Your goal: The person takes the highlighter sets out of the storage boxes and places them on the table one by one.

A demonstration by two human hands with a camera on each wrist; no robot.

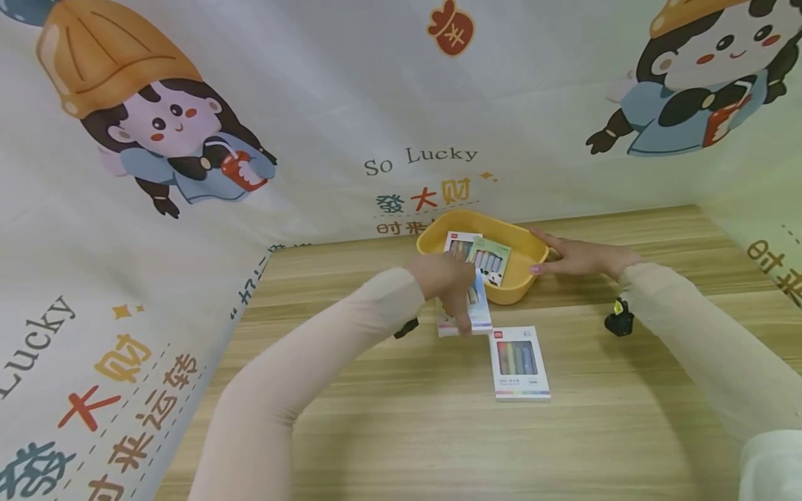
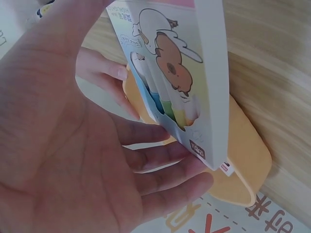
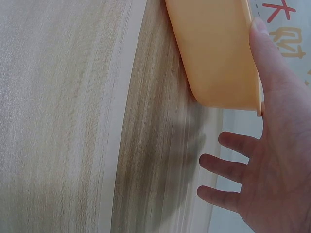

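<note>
At right edge of yellow basket (image 1: 512, 293), right hand (image 1: 576, 256)

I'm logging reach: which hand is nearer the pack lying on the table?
Left. The left hand holds another pack, beyond and left of the flat pack; the right hand touches the basket, farther off.

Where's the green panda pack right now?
In the head view, the green panda pack sits inside the yellow basket, just right of the left hand, overlapping a white box.
</note>
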